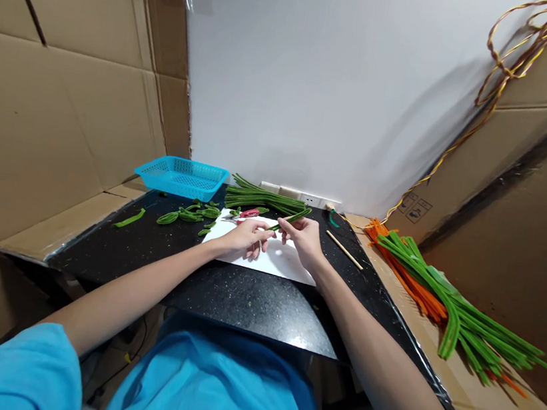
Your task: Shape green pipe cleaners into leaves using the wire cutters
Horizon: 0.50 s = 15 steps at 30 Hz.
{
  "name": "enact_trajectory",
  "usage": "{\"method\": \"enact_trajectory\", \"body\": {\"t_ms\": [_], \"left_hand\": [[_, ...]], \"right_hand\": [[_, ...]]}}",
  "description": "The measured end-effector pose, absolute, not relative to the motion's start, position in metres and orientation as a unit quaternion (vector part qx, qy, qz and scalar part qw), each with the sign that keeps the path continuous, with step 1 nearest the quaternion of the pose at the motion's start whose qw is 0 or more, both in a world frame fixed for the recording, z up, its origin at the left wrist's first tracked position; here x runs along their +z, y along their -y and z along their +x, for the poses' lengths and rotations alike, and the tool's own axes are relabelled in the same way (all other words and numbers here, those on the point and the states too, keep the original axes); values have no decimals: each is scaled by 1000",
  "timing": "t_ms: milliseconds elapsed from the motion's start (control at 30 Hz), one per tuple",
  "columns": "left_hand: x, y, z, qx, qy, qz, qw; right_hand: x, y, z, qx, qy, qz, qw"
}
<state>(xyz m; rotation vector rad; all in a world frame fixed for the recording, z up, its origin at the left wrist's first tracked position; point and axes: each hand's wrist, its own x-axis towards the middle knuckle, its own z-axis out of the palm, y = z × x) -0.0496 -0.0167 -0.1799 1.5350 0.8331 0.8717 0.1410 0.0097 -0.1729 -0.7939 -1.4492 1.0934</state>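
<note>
I see the left hand (248,236) and right hand (305,239) pinching one green stem (298,216) between their fingers (263,235), above the white sheet (285,268) on the desk (251,301), right of the basket (179,188).

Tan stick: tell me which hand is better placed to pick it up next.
Right hand, likely: the tan stick lies just to its right, farther from the left hand; both hands hold the green strip.

there are two hands (248,235) (305,239), one basket (175,185), one stick (345,251), one sheet (285,267), two green bundles (267,199) (480,320), one orange bundle (413,289).
</note>
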Motion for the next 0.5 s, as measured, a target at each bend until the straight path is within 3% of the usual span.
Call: {"method": "enact_trajectory", "body": {"t_ms": [267,500], "left_hand": [[-173,21,-54,406,-372,672,495],[-175,20,-52,385,-375,680,499]], "right_hand": [[-173,-5,132,458,626,-334,536],[-174,-6,135,454,628,-338,534]]}}
